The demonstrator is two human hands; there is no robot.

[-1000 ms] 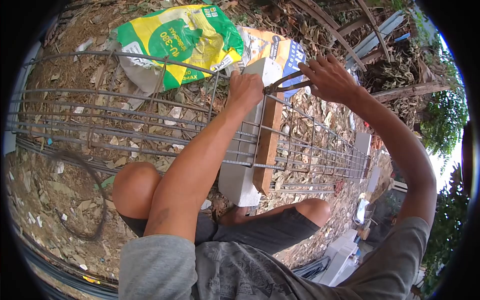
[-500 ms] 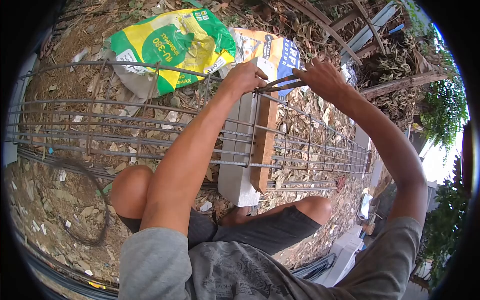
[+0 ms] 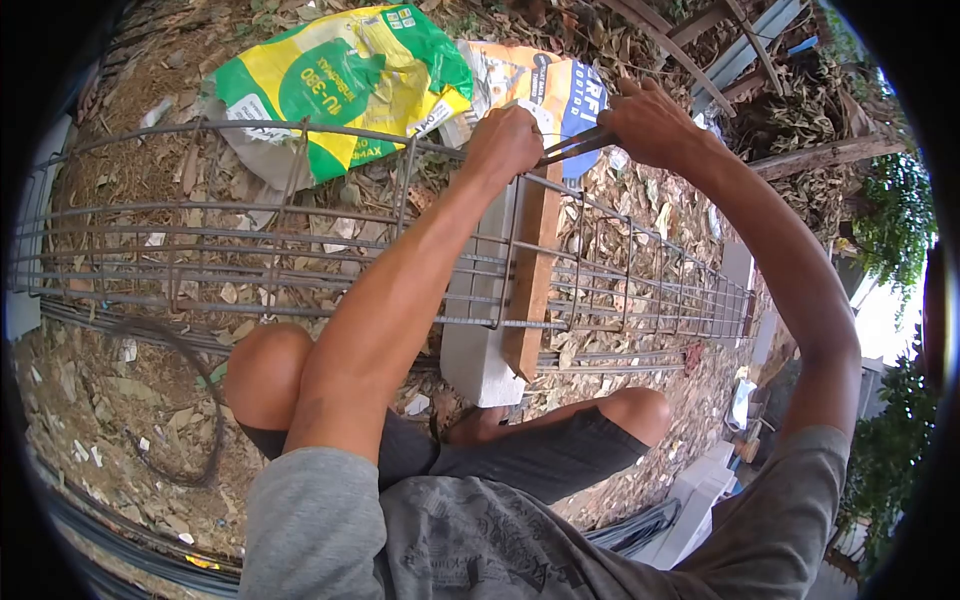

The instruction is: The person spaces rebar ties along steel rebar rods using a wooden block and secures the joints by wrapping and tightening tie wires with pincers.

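Nearest the camera: grey shirt point(image 3: 470, 535), dark shorts point(image 3: 545, 460) and two bent knees. Just beyond the knees, a white block point(image 3: 480, 365) lies crosswise on leaf-strewn ground, with a wooden piece point(image 3: 530, 290) alongside it. A long rebar cage point(image 3: 499, 323) passes over both, running from far left to far right. To the left, a thin wire coil point(image 3: 215, 400) lies on the ground near the left knee.

Hands: apart, with the pincers point(image 3: 578, 148) between them, at the cage's far upper bar above the block. Left hand point(image 3: 505, 145): fingers curled in at that bar, beside the head end of the pincers; whether it grips the bar or something else cannot be told. Right hand point(image 3: 655, 125): closed on the handle ends of the pincers, which slant down toward the left hand. The state of the pincers' jaws cannot be told.

Beyond the cage, a green-and-yellow bag point(image 3: 330, 85) lies crumpled on the ground; an orange-and-blue bag point(image 3: 583, 95) lies beside it, behind the hands. Farthest, to the right: wooden slats point(image 3: 830, 155) over dry leaves, then green foliage point(image 3: 895, 210).
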